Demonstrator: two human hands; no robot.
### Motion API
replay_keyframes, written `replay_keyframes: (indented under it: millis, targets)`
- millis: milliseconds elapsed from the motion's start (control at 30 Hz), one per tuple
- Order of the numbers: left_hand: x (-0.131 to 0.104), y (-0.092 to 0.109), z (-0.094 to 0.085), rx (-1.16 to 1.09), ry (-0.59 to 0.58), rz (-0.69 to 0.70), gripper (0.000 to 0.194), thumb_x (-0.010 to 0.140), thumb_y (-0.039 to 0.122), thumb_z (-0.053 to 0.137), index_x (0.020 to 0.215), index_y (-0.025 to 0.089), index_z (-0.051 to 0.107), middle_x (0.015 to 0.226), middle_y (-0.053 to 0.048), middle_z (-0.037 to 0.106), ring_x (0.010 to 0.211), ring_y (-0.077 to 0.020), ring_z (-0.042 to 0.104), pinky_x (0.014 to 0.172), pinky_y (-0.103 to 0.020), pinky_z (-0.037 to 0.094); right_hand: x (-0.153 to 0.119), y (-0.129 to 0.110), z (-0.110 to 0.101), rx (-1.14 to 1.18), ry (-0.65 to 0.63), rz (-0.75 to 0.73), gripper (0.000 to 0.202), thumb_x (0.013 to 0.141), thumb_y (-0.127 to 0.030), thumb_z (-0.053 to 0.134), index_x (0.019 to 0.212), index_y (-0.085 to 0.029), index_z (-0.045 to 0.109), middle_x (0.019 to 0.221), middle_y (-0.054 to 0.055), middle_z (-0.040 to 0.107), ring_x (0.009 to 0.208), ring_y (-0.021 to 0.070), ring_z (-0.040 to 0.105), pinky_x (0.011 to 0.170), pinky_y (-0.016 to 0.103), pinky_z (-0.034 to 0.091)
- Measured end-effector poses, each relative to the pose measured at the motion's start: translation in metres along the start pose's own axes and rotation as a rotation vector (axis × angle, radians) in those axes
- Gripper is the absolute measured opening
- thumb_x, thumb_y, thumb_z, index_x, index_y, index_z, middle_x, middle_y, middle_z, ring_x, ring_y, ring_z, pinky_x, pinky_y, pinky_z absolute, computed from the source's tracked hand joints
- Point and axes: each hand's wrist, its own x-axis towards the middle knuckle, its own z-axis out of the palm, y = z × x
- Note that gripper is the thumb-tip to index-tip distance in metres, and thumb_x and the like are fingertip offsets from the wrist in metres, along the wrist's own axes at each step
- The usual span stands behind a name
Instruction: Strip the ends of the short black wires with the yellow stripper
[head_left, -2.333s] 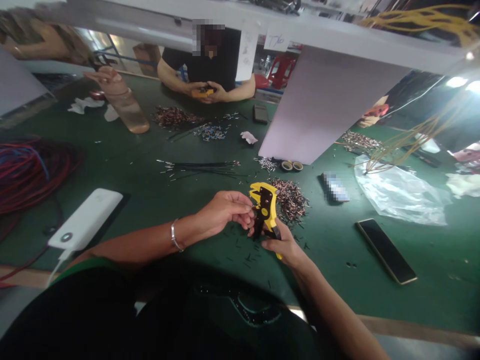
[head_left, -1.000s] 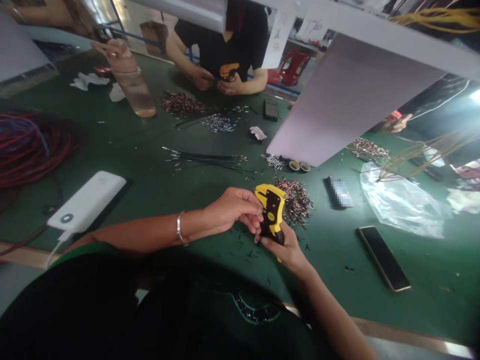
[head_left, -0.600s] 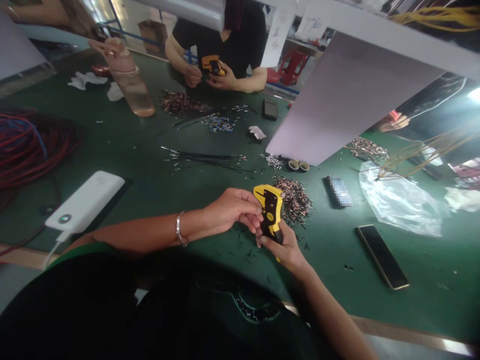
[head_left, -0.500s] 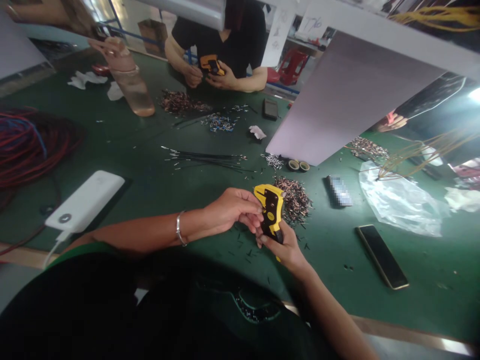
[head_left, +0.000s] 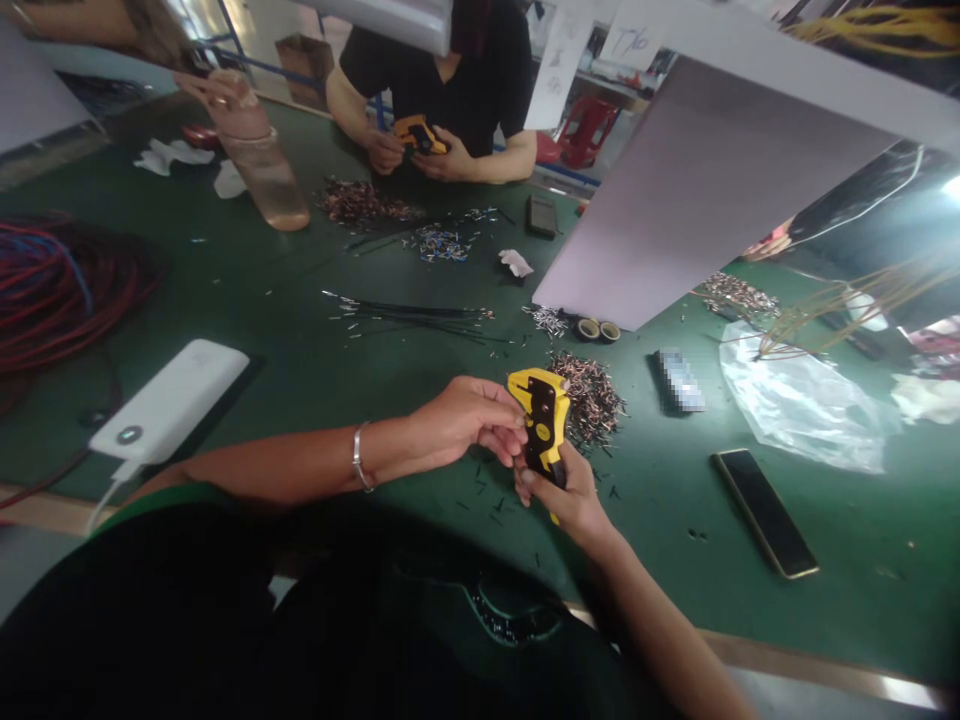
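Observation:
My right hand (head_left: 574,495) is wrapped round the handles of a yellow and black wire stripper (head_left: 546,415), its head pointing away from me. My left hand (head_left: 480,415), with a silver bangle at the wrist, is closed in a pinch beside the stripper's jaws. Whatever sits between those fingertips is too small and hidden to make out. Just behind the tool lies a heap of short copper-coloured and black wire pieces (head_left: 592,400). Small black scraps (head_left: 487,500) are scattered on the green table (head_left: 360,390) below my hands.
Thin black wires (head_left: 420,315) lie beyond my left hand. A power bank (head_left: 176,400) and coiled red cable (head_left: 67,290) are at left; a phone (head_left: 765,515) and plastic bag (head_left: 802,400) at right. Opposite, a co-worker (head_left: 442,90) holds a similar tool. A panel (head_left: 675,190) rises beyond.
My hands and the wire stripper keep nearly the same place and grip. Across the table, the co-worker's tool and hands have shifted slightly.

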Motion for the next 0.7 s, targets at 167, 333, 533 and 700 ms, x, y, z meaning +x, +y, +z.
replay_keyframes:
  millis: [167, 333, 533, 700]
  targets:
    - [0.001, -0.003, -0.002, -0.019, -0.034, 0.003, 0.015, 0.063, 0.020, 0.073, 0.072, 0.013, 0.063, 0.066, -0.006, 0.070, 0.053, -0.0163, 0.064, 0.054, -0.032, 0.053, 0.000, -0.002, 0.001, -0.034, 0.013, 0.014, 0.018, 0.086, -0.031, 0.070, 0.092, -0.021, 0.057, 0.073, -0.002, 0.058, 0.050, 0.0118, 0.055, 0.047, 0.028, 0.048]
    - [0.003, -0.005, -0.005, -0.032, -0.069, 0.019, 0.013, 0.066, 0.018, 0.072, 0.074, 0.013, 0.063, 0.066, -0.006, 0.070, 0.053, -0.0148, 0.063, 0.054, -0.031, 0.054, 0.001, -0.007, 0.004, -0.051, 0.017, 0.013, 0.017, 0.084, -0.031, 0.068, 0.090, -0.021, 0.056, 0.067, -0.003, 0.059, 0.048, 0.0129, 0.056, 0.048, 0.029, 0.050]
    - [0.002, -0.002, -0.003, -0.031, -0.047, 0.001, 0.013, 0.065, 0.017, 0.072, 0.073, 0.013, 0.063, 0.065, -0.006, 0.070, 0.052, -0.0156, 0.063, 0.053, -0.032, 0.053, 0.002, -0.015, 0.006, -0.153, 0.028, 0.005, 0.013, 0.083, -0.028, 0.066, 0.087, -0.021, 0.055, 0.060, -0.004, 0.059, 0.045, 0.0131, 0.056, 0.047, 0.028, 0.049]
    - [0.000, 0.000, -0.001, -0.032, -0.024, -0.015, 0.013, 0.062, 0.017, 0.073, 0.070, 0.013, 0.063, 0.063, -0.006, 0.069, 0.051, -0.0156, 0.063, 0.052, -0.032, 0.053, 0.001, -0.017, 0.008, -0.214, 0.053, 0.001, 0.012, 0.081, -0.025, 0.065, 0.083, -0.021, 0.053, 0.053, -0.006, 0.058, 0.040, 0.0124, 0.054, 0.043, 0.026, 0.045]
